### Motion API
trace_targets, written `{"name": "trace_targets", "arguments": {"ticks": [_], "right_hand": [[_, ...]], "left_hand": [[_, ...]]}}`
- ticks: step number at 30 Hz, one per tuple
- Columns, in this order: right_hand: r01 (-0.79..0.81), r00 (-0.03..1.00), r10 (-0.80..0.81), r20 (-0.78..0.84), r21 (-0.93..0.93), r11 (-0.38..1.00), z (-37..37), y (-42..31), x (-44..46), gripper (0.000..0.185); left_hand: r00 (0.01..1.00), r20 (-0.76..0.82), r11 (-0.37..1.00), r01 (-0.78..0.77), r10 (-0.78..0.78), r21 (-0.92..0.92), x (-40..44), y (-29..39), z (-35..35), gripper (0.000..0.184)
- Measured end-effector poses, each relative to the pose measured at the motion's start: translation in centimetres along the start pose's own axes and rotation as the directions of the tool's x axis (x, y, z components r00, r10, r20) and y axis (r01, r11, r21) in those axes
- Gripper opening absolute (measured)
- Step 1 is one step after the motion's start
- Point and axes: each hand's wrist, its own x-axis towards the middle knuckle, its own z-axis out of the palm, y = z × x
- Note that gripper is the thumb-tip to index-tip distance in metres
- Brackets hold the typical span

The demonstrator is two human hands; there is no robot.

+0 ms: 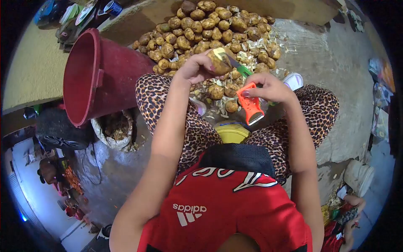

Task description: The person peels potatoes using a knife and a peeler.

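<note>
My left hand [198,67] is wrapped round a brown root vegetable [221,62], whose skin is partly peeled to pale flesh. In my right hand [268,88] are two tools: a green-handled knife [242,69] and an orange peeler [251,104]. The knife's blade meets the right side of the vegetable, and its tip is hard to make out. The peeler hangs down from my fingers. Beyond both hands lies a large heap of brown root vegetables [208,31], with pale peelings [252,54] scattered over its right side.
A large red bin [121,71] lies tilted at the left, beside a white sack [112,140] of scraps. Something yellow [231,133] sits between my knees. Other people are at the lower left [50,171] and lower right [354,206]. A pale bucket [359,176] stands at the right.
</note>
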Motion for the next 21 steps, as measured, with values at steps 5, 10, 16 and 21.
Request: {"name": "trace_targets", "arguments": {"ticks": [5, 10, 16, 21], "right_hand": [[0.120, 0.981, -0.130, -0.141, -0.076, 0.990, -0.4, -0.9, -1.8, 0.013], [0.002, 0.862, -0.389, -0.326, -0.765, 0.644, 3.4, 0.1, 0.9, 0.012], [-0.096, 0.872, -0.352, -0.339, -0.825, 0.556, 4.0, 1.8, 2.0, 0.011], [-0.091, 0.872, -0.352, -0.340, -0.819, 0.566, 4.2, 2.1, 2.4, 0.012]], "left_hand": [[0.991, -0.125, 0.998, -0.056, 0.054, -0.012, 0.0, -0.3, -0.8, 0.054], [0.976, -0.192, 0.984, -0.126, 0.100, -0.128, 0.8, -0.9, 0.4, 0.050], [0.988, -0.129, 0.958, -0.115, 0.083, -0.264, 0.9, -0.9, 0.4, 0.036], [0.994, -0.059, 0.950, -0.109, 0.096, -0.293, 0.5, -0.8, 0.7, 0.033]]}}
